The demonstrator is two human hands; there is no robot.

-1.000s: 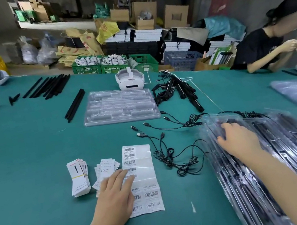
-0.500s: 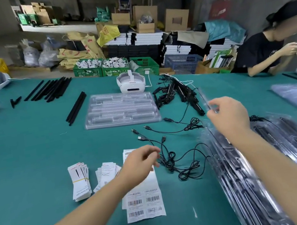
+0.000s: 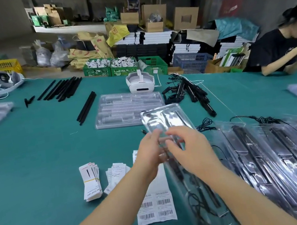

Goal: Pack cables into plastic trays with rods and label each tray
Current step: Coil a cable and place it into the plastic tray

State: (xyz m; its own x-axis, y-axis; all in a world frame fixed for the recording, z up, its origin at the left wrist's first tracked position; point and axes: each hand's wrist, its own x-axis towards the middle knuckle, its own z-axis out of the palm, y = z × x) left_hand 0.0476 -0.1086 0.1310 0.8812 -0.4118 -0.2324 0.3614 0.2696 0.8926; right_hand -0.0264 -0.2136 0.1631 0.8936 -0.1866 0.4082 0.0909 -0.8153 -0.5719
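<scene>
Both hands, the left hand (image 3: pixel 150 154) and the right hand (image 3: pixel 188 150), pinch a clear plastic tray (image 3: pixel 166 117) up over the green table (image 3: pixel 36 169), above the barcode label sheet (image 3: pixel 155 206). Its long side runs from the person toward the far edge, tipped up. The shiny tray could slip, because only fingertips hold it, and its black rod (image 3: pixel 180 119) might fall out.

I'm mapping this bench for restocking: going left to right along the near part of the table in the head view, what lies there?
Banded card stack → loose cards → barcode label sheet → clear tray held in both hands → packed trays.
</scene>
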